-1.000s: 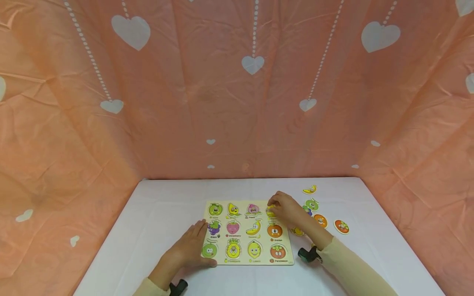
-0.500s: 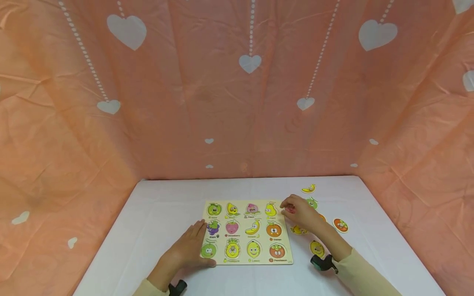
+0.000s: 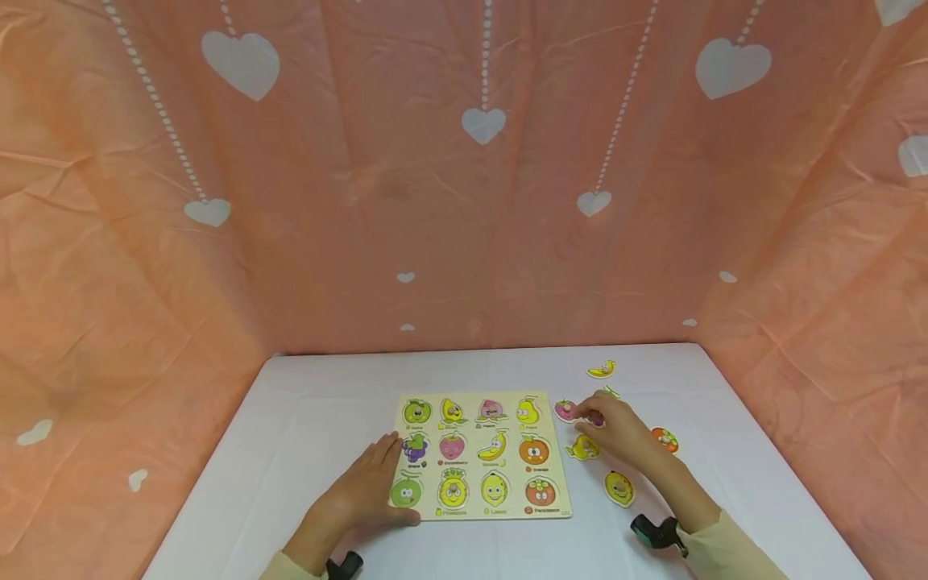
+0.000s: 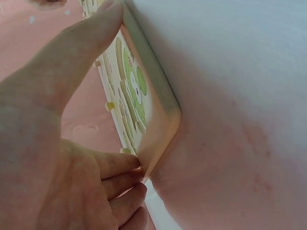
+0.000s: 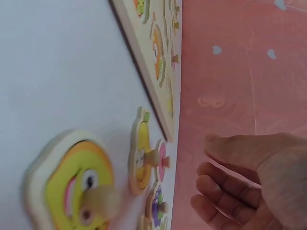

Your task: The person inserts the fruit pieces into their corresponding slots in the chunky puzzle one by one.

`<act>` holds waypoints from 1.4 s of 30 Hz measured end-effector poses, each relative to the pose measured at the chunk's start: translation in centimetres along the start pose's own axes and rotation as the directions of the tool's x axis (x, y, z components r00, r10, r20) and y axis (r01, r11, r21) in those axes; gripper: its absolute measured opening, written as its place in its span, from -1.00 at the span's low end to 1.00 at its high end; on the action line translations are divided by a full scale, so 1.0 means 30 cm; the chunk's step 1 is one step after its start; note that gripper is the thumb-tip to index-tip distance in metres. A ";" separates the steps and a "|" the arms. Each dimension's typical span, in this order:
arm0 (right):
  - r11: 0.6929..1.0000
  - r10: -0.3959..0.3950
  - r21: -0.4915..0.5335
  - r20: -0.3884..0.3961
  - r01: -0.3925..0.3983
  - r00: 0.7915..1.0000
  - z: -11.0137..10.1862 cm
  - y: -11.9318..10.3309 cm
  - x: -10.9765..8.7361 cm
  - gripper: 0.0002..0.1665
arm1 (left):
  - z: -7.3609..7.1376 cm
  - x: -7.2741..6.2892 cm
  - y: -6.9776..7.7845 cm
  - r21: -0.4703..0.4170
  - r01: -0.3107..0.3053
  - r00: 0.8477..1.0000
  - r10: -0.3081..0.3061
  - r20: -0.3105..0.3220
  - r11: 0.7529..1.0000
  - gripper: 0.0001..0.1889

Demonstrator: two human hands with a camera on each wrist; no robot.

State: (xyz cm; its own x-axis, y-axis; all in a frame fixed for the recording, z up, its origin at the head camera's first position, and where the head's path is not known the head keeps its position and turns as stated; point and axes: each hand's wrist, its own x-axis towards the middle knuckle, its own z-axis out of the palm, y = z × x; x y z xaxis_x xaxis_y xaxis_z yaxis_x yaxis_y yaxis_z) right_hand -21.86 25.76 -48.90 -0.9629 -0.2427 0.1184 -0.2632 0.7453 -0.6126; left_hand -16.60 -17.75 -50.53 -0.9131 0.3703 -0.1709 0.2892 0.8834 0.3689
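A wooden fruit puzzle board (image 3: pixel 474 514), printed with rows of cartoon fruit, lies flat on the table. My left hand (image 3: pixel 360 490) holds its near-left corner, thumb at the front edge and fingers along the left side; the left wrist view shows this grip. To the board's right, my right hand (image 3: pixel 619 431) is over the loose knobbed pieces, its fingers by the grape piece (image 5: pixel 156 206). In the right wrist view, thumb and fingers are loosely bent with a gap between them. A strawberry piece (image 3: pixel 565 411) lies just left of the fingertips.
A yellow piece (image 3: pixel 583 448) and a smiling lemon-like piece (image 3: pixel 619 488) lie nearer me. Farther off are a banana piece (image 3: pixel 601 370) and a red-orange piece (image 3: pixel 664 440); the right arm hides others. A pink curtain (image 3: pixel 478 242) with hearts closes off the table's back.
My right hand has moved right, off the board's pear corner, and set the strawberry piece down beside the board, then shifted to the grape piece. The left hand keeps its place.
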 end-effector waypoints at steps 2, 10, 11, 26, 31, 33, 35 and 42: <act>1.000 -0.004 0.006 0.004 0.004 1.000 0.001 0.009 -0.012 -0.86 | -0.002 -0.004 0.000 -0.004 0.003 1.000 -0.003 0.001 1.000 0.35; 1.000 0.011 -0.006 0.030 -0.011 1.000 0.021 0.040 -0.057 -0.90 | -0.019 -0.015 0.001 -0.025 0.019 1.000 -0.019 0.020 0.999 0.29; 1.000 0.019 -0.003 0.032 -0.019 0.999 0.024 0.043 -0.061 -0.90 | -0.022 -0.016 0.001 -0.028 0.020 1.000 -0.020 0.020 0.999 0.28; 0.998 0.002 0.063 0.093 -0.008 0.996 0.051 0.085 -0.082 -0.84 | -0.029 -0.015 -0.004 -0.029 0.005 1.000 -0.005 0.005 1.000 0.26; 0.997 -0.009 0.071 0.101 0.002 0.995 0.053 0.088 -0.076 -0.85 | -0.033 -0.017 0.007 -0.040 0.013 1.000 -0.013 -0.001 0.999 0.26; 0.997 -0.010 0.073 0.100 0.003 0.995 0.052 0.088 -0.072 -0.85 | -0.033 -0.017 0.010 -0.033 0.013 1.000 -0.013 -0.001 0.999 0.26; 0.997 -0.007 0.071 0.099 0.000 0.995 0.052 0.089 -0.068 -0.85 | -0.032 -0.015 0.012 -0.024 0.013 1.000 -0.013 0.001 1.000 0.26; 0.998 -0.002 0.059 0.098 -0.004 0.995 0.051 0.094 -0.058 -0.86 | -0.033 -0.008 0.017 -0.017 0.013 1.000 -0.012 0.017 1.000 0.27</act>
State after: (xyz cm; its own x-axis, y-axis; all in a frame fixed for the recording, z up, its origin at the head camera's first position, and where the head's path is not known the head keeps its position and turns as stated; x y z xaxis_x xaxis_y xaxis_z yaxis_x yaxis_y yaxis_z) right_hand -20.82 27.32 -52.03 -0.9519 -0.3034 0.0424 -0.2550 0.7083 -0.6583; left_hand -16.51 -17.67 -49.38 -0.9115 0.3642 -0.1910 0.2727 0.8829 0.3821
